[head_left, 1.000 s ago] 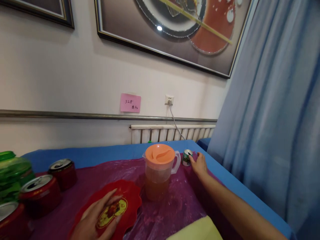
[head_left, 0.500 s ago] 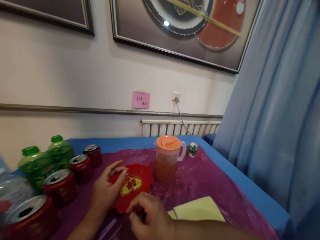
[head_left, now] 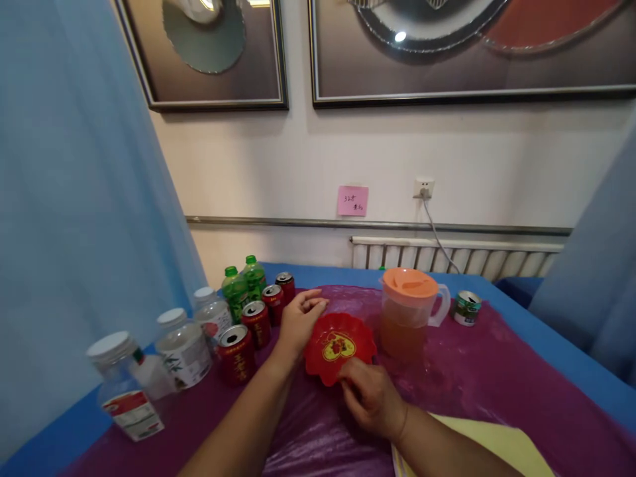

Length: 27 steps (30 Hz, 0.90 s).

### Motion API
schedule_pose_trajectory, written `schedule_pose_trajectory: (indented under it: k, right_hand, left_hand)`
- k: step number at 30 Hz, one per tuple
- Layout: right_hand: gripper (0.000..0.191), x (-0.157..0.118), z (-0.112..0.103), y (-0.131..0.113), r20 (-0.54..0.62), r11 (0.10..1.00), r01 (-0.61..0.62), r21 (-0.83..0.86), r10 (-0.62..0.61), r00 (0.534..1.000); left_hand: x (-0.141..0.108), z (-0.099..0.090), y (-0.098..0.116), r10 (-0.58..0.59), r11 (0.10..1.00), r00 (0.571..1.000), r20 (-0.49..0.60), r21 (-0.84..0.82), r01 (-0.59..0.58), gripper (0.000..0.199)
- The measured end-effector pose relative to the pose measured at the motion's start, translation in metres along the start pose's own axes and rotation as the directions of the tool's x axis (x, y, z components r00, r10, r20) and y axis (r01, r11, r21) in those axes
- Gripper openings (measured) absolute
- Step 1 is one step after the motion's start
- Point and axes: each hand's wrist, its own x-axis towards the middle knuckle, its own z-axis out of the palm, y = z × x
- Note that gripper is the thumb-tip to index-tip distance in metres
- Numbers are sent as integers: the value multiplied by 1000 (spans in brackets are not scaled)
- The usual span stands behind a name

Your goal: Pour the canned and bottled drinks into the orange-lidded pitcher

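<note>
A red scalloped plate (head_left: 315,344) with a yellow heart design lies on a purple plastic sheet (head_left: 318,424). My left hand (head_left: 299,322) is at the plate's left edge, partly over its rim. Its fingers are stretched forward, the thumb slightly apart, and nothing shows in them. At the plate's front right rim is my right hand (head_left: 373,397), fingers curled together. Whatever they may grip is hidden. Just right of the plate stands a clear pitcher (head_left: 405,331) with an orange lid and amber liquid inside.
Red cans (head_left: 237,358), green bottles (head_left: 254,278) and clear white-capped bottles (head_left: 183,351) line the left side. A green can (head_left: 467,309) stands behind right of the pitcher. A yellow cloth or paper (head_left: 487,437) lies under my right forearm. Blue curtains (head_left: 89,199) hang at both sides.
My view has swung left and drawn back, so the clear bottles and left curtain now show. Both hands stay beside the red plate in much the same pose.
</note>
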Motion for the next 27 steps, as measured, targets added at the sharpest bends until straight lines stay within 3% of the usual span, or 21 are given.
schedule_pose_trajectory:
  k: [5,15,19,21,23,25,27]
  right_hand:
    - [25,0,3,-3,62,999,20,-47,-17,998]
    - [22,-3,9,2,149,986,77,-145,-55,987]
    - [20,-2,8,0,120,985,117,-127,-101,988]
    - [20,-2,8,0,62,978,173,-118,-166,984]
    - [21,-1,9,-1,0,964,247,-102,-248,969]
    - [22,-1,10,-4,-41,947,309,-90,-314,949]
    - [23,0,9,-7,-52,935,341,-97,-347,936]
  left_hand:
    - [1,-11,10,-19,1000,999,-37,-22,19,52]
    - [-16,-15,1,-24,997,1000,-13,79,25,51]
    - [-32,-35,7,44,981,999,-5,190,-42,49]
    - [-43,-53,11,220,893,975,-23,407,-192,48]
    - [-54,-75,14,445,666,895,-27,678,-311,50]
    - [-62,-96,13,550,506,833,-57,817,-278,58]
    - [-67,-112,7,551,476,824,-132,861,-180,70]
